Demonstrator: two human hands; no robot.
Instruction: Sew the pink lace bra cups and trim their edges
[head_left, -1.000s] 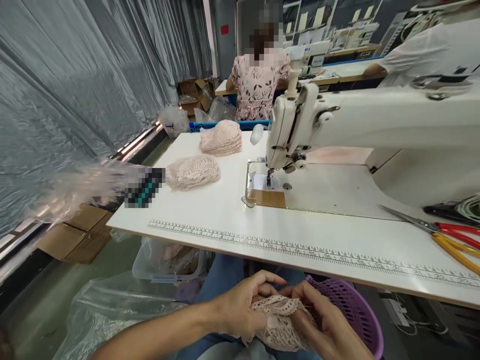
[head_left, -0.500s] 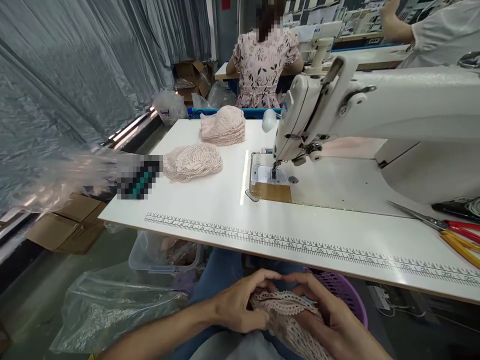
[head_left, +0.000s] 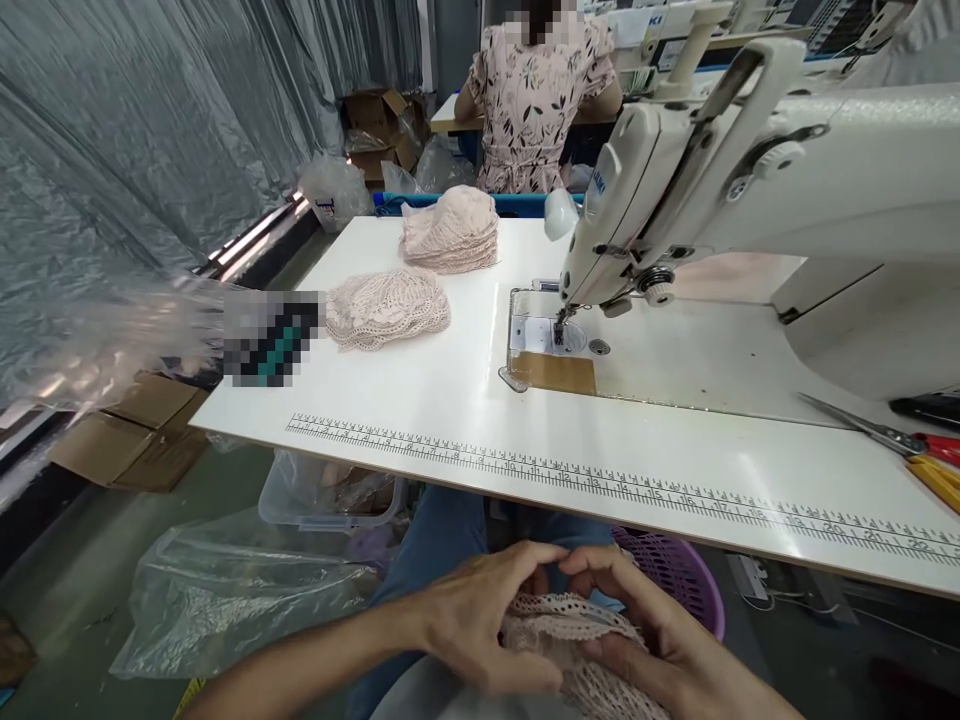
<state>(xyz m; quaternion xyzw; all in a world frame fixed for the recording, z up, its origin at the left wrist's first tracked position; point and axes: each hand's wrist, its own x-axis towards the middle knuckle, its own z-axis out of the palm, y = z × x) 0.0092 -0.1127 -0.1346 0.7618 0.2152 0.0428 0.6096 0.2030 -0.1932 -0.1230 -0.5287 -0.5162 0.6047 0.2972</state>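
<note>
A piece of pale pink lace [head_left: 574,615] with a scalloped, holed edge is bunched over my lap, below the table's front edge. My left hand [head_left: 491,625] curls round its left side, fingertips bent behind the lace and thumb lying across the near side. On the other side, my right hand [head_left: 656,635] grips the lace, its thumb pressed on top. The fingertips of both hands nearly meet above the piece. Part of the lace is hidden by the hands.
A white sewing machine [head_left: 675,210] stands on the white table [head_left: 420,400], with scissors [head_left: 862,425] at right. Two lace stacks [head_left: 388,308] [head_left: 450,232] lie at the back left. Below are a purple basket [head_left: 675,570] and a plastic bin [head_left: 322,505]. A person [head_left: 536,110] sits ahead.
My left thumb has stretched further right along the near side of the lace. Both hands remain on the lace in the lap. The camera view has shifted slightly.
</note>
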